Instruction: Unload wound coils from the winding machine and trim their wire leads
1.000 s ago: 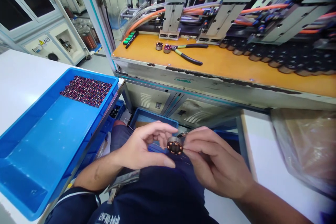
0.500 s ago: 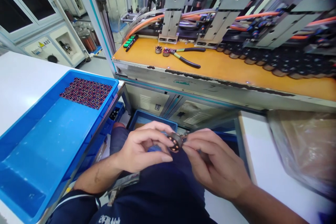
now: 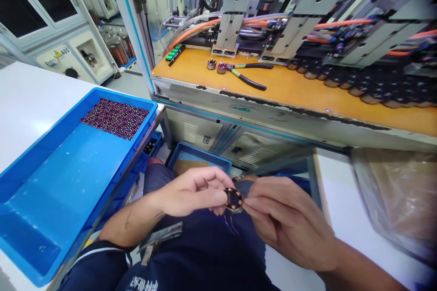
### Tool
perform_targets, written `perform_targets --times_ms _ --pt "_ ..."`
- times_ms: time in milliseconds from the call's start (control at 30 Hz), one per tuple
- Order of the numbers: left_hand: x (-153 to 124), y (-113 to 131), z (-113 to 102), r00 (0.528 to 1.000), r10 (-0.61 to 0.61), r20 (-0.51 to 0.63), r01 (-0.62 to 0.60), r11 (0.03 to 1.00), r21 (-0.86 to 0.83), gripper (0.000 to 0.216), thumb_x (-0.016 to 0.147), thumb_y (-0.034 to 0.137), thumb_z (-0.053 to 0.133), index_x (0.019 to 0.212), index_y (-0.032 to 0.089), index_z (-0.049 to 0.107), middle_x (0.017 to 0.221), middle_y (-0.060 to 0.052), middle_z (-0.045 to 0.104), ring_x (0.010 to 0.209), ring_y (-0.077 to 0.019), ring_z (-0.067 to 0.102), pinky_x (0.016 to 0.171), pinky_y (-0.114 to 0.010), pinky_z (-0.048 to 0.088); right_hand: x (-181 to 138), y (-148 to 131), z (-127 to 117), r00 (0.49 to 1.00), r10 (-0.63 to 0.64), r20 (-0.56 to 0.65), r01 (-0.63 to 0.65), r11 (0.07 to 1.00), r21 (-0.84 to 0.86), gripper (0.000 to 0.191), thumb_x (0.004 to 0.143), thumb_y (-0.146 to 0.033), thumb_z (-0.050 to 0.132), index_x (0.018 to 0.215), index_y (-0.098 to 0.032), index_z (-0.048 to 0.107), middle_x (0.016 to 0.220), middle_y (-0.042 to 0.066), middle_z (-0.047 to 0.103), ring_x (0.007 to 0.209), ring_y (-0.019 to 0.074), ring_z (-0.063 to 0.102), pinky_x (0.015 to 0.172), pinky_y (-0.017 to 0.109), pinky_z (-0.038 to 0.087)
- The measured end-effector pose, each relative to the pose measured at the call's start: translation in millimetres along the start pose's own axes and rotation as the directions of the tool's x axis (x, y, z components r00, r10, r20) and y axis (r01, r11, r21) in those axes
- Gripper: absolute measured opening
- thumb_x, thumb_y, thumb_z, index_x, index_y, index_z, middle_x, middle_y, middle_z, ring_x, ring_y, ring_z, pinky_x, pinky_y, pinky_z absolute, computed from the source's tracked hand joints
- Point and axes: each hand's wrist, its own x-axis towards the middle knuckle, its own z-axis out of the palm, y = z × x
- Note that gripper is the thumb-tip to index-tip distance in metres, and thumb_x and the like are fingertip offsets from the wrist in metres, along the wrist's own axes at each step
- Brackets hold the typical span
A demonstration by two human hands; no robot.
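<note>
A ring-shaped motor stator with copper windings is held over my lap, its open face tilted toward me. My left hand is closed on its left side, thumb in front and fingers behind. My right hand is closed too, thumb and finger pinched at the stator's right edge; whether they grip the rim or a fine wire end there, I cannot tell. Thin wires hang below the stator. Just behind it a copper-coloured piece shows, partly hidden by my hands.
On my left, a blue tray holds many small wound parts at its far end. Pliers, two stators and a green-black item lie on the orange bench below machinery. A plastic-wrapped package lies right.
The stator has been turned so its open face shows more toward me, and wires now hang below it. My left fingers have closed in around it, and both hands sit slightly lower.
</note>
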Motion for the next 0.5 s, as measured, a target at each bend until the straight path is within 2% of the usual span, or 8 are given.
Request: perform_targets --times_ms 100,267,367,433,500 --pt "-0.8 -1.3 1.7 0.999 0.044 -0.01 -0.045 0.999 -0.029 0.029 0.084 0.031 0.073 0.102 0.015 0.056 0.073 0.002 0.062 0.06 -0.0066 0.061 0.059 -0.017 0.05 -2.0 -0.1 1.3 1.0 0.015 -0.006 -0.015 1.0 -0.021 0.005 0.095 -0.014 0.057 0.09 -0.015 0.058 0.076 0.004 0.063 0.068 0.0129 0.065 0.062 0.025 0.058" --pt "-0.7 -9.3 6.4 0.978 0.203 -0.045 -0.205 0.978 -0.044 0.023 0.087 0.014 0.068 0.103 0.017 0.051 0.078 0.001 0.067 0.062 -0.0068 0.066 0.059 -0.016 0.054 -3.8 0.3 5.4 1.0 0.023 -0.001 -0.023 0.998 -0.05 0.003 0.093 -0.01 0.057 0.094 -0.013 0.057 0.08 0.005 0.061 0.071 0.0132 0.064 0.063 0.025 0.057" --pt "-0.4 -11.8 6.9 0.95 0.302 -0.083 -0.306 0.951 -0.035 0.026 0.081 0.006 0.072 0.098 0.017 0.054 0.094 -0.002 0.067 0.07 -0.0077 0.071 0.066 -0.019 0.058 -2.5 -0.8 6.0 0.998 0.067 -0.003 -0.067 0.995 -0.068 0.004 0.094 -0.011 0.055 0.093 -0.014 0.057 0.081 0.005 0.06 0.07 0.0123 0.062 0.064 0.025 0.056" --pt "-0.2 -13.2 6.7 0.92 0.381 -0.095 -0.386 0.922 -0.039 0.029 0.073 0.002 0.077 0.089 0.015 0.057 0.108 -0.004 0.064 0.081 -0.0105 0.073 0.074 -0.023 0.06 -2.5 -1.5 4.6 0.996 0.092 0.009 -0.092 0.993 -0.076 0.006 0.095 -0.012 0.054 0.092 -0.016 0.056 0.079 0.003 0.059 0.069 0.0118 0.06 0.062 0.025 0.055" --pt "0.2 -15.3 7.0 0.886 0.456 -0.09 -0.462 0.884 -0.073 0.032 0.065 0.0 0.083 0.076 0.013 0.055 0.113 -0.005 0.064 0.09 -0.0144 0.073 0.081 -0.027 0.06 -4.4 -1.9 2.0 0.993 0.106 0.057 -0.101 0.991 -0.083 0.006 0.096 -0.015 0.054 0.091 -0.018 0.055 0.079 0.003 0.058 0.07 0.0124 0.059 0.061 0.025 0.055"
